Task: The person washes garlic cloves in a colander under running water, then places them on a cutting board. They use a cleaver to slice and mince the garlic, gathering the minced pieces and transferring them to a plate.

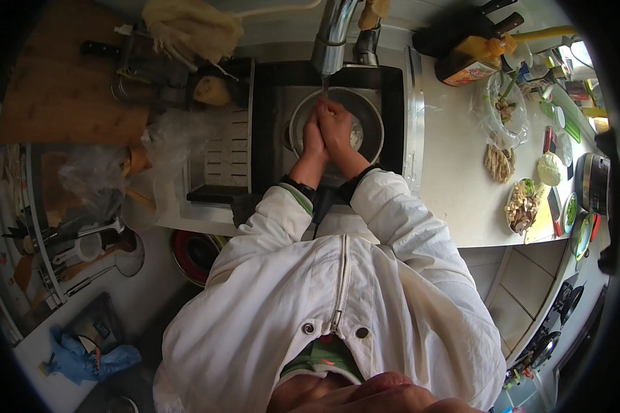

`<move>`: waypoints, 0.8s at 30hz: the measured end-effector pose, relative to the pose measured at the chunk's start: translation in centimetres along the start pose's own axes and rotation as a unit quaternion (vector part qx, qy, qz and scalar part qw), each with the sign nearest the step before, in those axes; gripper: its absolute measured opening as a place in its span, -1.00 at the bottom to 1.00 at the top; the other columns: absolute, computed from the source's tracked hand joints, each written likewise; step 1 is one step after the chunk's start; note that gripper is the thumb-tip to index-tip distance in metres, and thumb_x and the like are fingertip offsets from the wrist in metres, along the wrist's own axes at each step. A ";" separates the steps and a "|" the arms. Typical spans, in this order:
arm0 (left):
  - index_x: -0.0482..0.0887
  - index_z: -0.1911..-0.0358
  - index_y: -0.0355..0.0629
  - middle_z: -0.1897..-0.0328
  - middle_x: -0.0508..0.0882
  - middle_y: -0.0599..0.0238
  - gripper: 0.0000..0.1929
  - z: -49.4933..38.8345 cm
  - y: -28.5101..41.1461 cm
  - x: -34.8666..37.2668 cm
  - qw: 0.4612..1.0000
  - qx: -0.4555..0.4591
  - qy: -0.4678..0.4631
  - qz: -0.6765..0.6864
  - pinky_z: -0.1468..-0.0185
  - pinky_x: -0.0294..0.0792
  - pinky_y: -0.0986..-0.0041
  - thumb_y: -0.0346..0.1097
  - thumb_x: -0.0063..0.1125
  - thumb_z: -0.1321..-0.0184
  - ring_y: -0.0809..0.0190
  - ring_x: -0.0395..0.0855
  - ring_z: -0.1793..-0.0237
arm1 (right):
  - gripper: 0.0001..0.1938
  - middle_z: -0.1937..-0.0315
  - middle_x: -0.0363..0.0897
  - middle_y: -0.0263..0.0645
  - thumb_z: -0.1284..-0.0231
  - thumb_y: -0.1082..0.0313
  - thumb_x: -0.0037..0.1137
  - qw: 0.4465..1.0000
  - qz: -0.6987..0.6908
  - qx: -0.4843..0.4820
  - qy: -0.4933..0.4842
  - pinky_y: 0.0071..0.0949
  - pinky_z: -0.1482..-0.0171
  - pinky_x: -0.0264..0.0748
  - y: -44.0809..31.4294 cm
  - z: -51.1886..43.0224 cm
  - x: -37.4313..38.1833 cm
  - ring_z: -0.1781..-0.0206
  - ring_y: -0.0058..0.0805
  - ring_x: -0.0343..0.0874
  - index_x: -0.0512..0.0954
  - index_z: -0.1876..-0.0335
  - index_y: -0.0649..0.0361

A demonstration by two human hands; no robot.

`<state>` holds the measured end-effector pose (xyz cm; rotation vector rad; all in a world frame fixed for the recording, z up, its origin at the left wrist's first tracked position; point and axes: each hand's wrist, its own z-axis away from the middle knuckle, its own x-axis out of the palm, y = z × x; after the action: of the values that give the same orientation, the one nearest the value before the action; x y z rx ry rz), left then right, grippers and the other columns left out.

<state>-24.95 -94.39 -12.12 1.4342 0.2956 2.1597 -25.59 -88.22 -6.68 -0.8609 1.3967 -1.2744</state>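
Note:
My left hand [315,131] and my right hand [337,125] are pressed together under the metal faucet [330,54]. A thin stream of water [325,85] falls onto them. A small pale bit shows between the fingers, but whatever lies inside the hands is mostly hidden. Both hands are over a round metal bowl [380,121] in the dark sink [274,165]. Something whitish [357,135] is visible in the bowl, beside my right hand; its kind is unclear.
Left of the sink are a slotted drain tray [227,149], a pale tuber [212,90] and a wooden board [72,77]. On the right counter [444,155] stand a sauce bottle [467,64], a plate of sliced mushrooms [522,209], a cabbage [549,169] and a knife [554,209].

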 end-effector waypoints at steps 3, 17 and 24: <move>0.60 0.03 -0.12 0.05 0.64 0.32 -0.66 1.6 0.7 1.9 0.999 0.008 0.041 0.020 -0.05 0.45 0.42 -0.03 -0.08 -0.40 0.26 0.60 0.04 | -0.66 0.13 0.65 0.02 -0.21 0.18 0.10 0.981 -0.134 0.129 -0.046 -0.34 0.05 0.52 0.4 -0.5 0.0 0.10 -0.13 0.66 0.64 0.09 0.31; 0.55 -0.11 -0.15 -0.17 0.57 0.24 -0.62 1.9 1.6 1.8 0.999 -0.042 0.023 0.003 -0.26 0.36 0.34 -0.07 -0.12 -0.42 0.20 0.53 -0.17 | -0.72 0.00 0.60 0.01 -0.26 0.29 0.00 0.998 -0.047 0.027 -0.011 -0.25 -0.21 0.40 0.2 0.0 0.1 -0.11 -0.08 0.55 0.61 0.06 0.28; 0.47 -0.25 -0.18 -0.32 0.48 0.23 -0.50 2.4 1.4 4.9 0.996 0.089 0.027 0.006 -0.39 0.21 0.33 0.00 -0.23 -0.44 0.16 0.42 -0.30 | -0.43 -0.05 0.58 -0.20 -0.43 -0.12 -0.40 0.789 -0.552 0.258 -0.075 -0.31 -0.24 0.42 0.1 -1.4 -1.5 -0.11 -0.27 0.55 0.53 -0.13 0.19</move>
<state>-24.62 -93.17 -6.66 1.4775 0.5109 2.2308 -26.60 -86.41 -6.53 -1.3939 0.2330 -2.2395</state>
